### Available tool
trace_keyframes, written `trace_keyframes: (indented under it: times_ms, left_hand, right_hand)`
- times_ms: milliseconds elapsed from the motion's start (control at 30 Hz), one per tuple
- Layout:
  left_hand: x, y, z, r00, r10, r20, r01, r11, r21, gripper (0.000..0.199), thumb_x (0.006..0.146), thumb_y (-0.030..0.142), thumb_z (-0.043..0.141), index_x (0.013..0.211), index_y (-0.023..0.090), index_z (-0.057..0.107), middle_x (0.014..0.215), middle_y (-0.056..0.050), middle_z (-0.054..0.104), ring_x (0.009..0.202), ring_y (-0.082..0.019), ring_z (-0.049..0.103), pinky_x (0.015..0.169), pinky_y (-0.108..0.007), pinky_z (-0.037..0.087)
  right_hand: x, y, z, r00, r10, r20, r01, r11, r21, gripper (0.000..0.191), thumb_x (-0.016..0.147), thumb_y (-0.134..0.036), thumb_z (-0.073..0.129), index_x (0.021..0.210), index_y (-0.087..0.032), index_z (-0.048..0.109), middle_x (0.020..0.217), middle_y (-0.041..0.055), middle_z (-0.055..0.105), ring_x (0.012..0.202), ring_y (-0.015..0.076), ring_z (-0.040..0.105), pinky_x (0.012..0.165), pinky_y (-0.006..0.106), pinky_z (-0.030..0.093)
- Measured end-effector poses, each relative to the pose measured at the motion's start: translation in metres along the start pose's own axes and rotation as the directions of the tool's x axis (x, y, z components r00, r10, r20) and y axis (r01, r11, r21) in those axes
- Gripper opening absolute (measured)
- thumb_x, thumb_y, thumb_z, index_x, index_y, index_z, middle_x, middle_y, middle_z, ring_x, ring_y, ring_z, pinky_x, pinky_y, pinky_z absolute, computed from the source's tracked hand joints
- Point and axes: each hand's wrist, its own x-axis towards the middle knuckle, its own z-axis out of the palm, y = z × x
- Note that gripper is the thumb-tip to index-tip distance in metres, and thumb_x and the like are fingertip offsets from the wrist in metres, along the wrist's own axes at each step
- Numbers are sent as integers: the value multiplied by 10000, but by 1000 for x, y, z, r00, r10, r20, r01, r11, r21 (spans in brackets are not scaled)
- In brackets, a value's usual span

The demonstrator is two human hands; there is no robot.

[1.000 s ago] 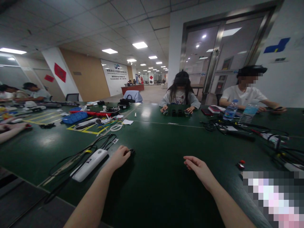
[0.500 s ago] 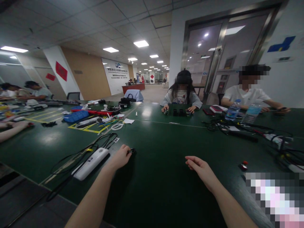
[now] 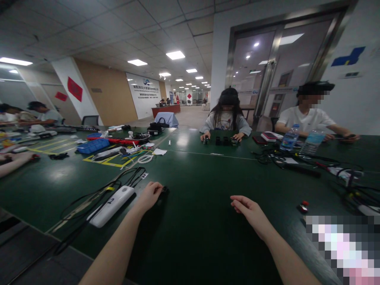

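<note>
My left hand (image 3: 151,193) is closed around a small dark object (image 3: 165,189) on the green tabletop (image 3: 196,237). Only the object's black end shows past my fingertips, so its kind is hard to make out. My right hand (image 3: 246,206) is over the table to the right. Its fingers are stretched out and lightly curved, with nothing visible in them. Left of my left hand lies a white power bank-like box marked 2 (image 3: 112,206), with black cables (image 3: 117,178) running beside it.
A small red-and-silver item (image 3: 303,206) sits at the right, near a pixelated patch. Across the table a person (image 3: 227,118) handles small black blocks. Two bottles (image 3: 290,137) and tangled cables (image 3: 350,174) stand at right. A blue tray (image 3: 93,145) lies at left.
The view has shifted slightly. My left hand stays at the small dark object, with a little less of it showing. My right hand has hardly moved.
</note>
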Motion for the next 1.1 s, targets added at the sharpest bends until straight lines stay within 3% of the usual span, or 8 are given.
trace_keyframes:
  times_ms: [267, 533, 933, 1100]
  left_hand:
    - [3, -7, 8, 998, -36, -50, 36, 999, -1, 220, 727, 331, 443, 772, 200, 613, 841, -25, 520, 723, -136, 548, 711, -245, 423]
    - [6, -1, 7, 998, -65, 2, 65, 998, -5, 214, 730, 294, 434, 771, 167, 601, 818, -42, 548, 722, -141, 553, 680, -233, 416]
    - [5, -2, 4, 989, -146, 2, 146, 988, 46, 236, 748, 346, 413, 835, 222, 593, 861, -27, 635, 789, -173, 580, 675, -246, 408]
    - [10, 1, 10, 992, -123, -14, 123, 988, 89, 236, 756, 336, 394, 820, 232, 595, 883, -27, 636, 790, -173, 582, 665, -243, 406]
  right_hand:
    - [-1, -1, -1, 1000, 10, 11, -10, 1000, -2, 316, 719, -370, 531, 991, -220, 590, 921, 40, 613, 878, 201, 545, 788, 336, 422]
    - [6, 11, -3, 999, -40, 36, 39, 999, 30, 332, 715, -386, 530, 996, -220, 590, 900, 39, 613, 864, 200, 544, 781, 349, 423]
    - [-3, 0, 1, 999, -31, 20, 31, 1000, 3, 276, 753, -340, 489, 983, -220, 584, 897, 35, 600, 837, 183, 546, 764, 322, 430]
    - [-3, 0, 1, 999, -35, 17, 35, 999, -15, 275, 758, -354, 484, 981, -229, 585, 897, 29, 600, 834, 181, 546, 767, 322, 427]
